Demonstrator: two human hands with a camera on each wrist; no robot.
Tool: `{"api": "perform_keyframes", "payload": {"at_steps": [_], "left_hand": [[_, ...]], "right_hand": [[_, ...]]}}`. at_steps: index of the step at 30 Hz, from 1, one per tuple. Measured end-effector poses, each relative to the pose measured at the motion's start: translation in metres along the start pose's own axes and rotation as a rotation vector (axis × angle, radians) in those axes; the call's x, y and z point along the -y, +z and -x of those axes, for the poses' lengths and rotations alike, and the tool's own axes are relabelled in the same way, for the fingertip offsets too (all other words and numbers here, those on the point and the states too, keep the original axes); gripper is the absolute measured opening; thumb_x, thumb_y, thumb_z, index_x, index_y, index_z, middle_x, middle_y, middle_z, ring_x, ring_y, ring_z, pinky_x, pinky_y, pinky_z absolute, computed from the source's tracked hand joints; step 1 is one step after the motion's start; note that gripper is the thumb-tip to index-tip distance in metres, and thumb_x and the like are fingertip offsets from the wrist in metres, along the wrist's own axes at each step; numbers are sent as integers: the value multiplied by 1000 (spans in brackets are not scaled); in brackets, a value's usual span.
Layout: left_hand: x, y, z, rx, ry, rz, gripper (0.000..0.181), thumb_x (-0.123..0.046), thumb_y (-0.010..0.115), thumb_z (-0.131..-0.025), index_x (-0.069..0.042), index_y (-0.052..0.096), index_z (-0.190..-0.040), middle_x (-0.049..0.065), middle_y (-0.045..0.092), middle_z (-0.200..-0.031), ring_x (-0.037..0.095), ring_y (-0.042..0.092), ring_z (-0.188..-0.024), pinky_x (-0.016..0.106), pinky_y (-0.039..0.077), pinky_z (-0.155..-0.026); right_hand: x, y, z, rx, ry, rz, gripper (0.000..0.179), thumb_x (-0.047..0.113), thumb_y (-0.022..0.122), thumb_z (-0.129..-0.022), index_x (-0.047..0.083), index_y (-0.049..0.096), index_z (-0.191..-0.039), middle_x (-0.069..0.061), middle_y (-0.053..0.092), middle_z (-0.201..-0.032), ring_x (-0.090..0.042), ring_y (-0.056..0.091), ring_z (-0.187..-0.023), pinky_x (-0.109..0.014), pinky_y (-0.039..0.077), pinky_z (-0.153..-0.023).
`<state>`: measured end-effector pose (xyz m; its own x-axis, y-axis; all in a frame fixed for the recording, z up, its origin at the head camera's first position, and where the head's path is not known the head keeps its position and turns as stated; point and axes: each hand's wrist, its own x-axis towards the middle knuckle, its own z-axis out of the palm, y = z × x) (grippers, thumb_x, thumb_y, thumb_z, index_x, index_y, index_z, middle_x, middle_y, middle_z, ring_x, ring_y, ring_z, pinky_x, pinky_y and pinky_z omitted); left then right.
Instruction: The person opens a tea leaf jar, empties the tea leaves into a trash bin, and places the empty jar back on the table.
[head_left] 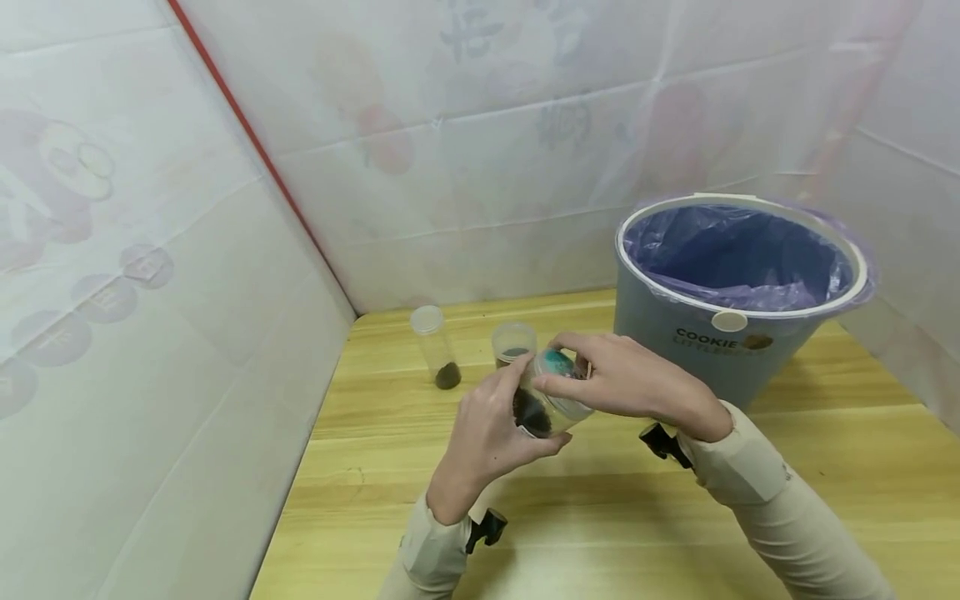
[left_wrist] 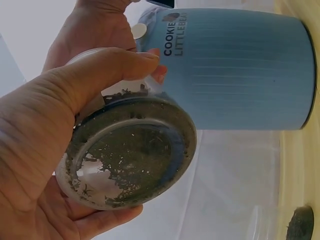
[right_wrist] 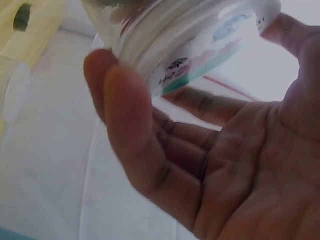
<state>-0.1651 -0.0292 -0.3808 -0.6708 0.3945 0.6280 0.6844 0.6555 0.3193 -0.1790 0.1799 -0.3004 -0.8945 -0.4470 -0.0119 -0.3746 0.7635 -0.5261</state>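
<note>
Tilted above the table, a clear plastic jar (head_left: 531, 414) with dark, loose bits at its bottom is in my left hand (head_left: 486, 429). The thumb and fingers curl round its side, and the left wrist view shows the round jar base (left_wrist: 135, 155) with bits stuck to it. My right hand (head_left: 633, 377) grips the jar's lid (head_left: 557, 362), which bears a green print. In the right wrist view, fingers (right_wrist: 129, 107) and thumb lie on opposite sides of the lid's rim. Another clear jar (head_left: 514, 336) stands just behind, partly hidden by the held one.
A tall clear container (head_left: 432, 343) with dark bits at its bottom stands to the left on the wooden table (head_left: 360, 450). On the right is a blue bin (head_left: 652, 325) lined with a purple bag (head_left: 757, 294). White printed sheeting (head_left: 487, 183) hangs around the table.
</note>
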Motion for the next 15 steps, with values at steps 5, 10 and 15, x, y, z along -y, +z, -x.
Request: {"api": "perform_keyframes", "payload": {"at_steps": [5,10,15], "left_hand": [[1,1,0,21,5,47,102,-53,92,-62,-8,52,-145,4,75,-114,13,71,-91,24,58,-69],[4,2,0,47,10,107,104,-50,93,-62,-11,49,-148,1,73,-115,11,71,-90,19,57,-69],[7,1,2,85,-9,120,103,-48,94,-62,-15,48,-148,1,73,-115,10,70,-90,18,54,-68]], "right_hand": [[-9,-6,3,74,-117,-82,50,64,63,-91,43,53,-135,11,68,-102,-10,66,-79,-30,54,-66],[-18,-9,1,146,-294,-144,56,46,71,-93,42,48,-144,13,56,-136,-12,63,-105,-30,59,-77],[-25,-8,0,146,-458,-100,63,38,74,-93,34,45,-148,7,48,-146,-13,54,-121,-34,57,-89]]}}
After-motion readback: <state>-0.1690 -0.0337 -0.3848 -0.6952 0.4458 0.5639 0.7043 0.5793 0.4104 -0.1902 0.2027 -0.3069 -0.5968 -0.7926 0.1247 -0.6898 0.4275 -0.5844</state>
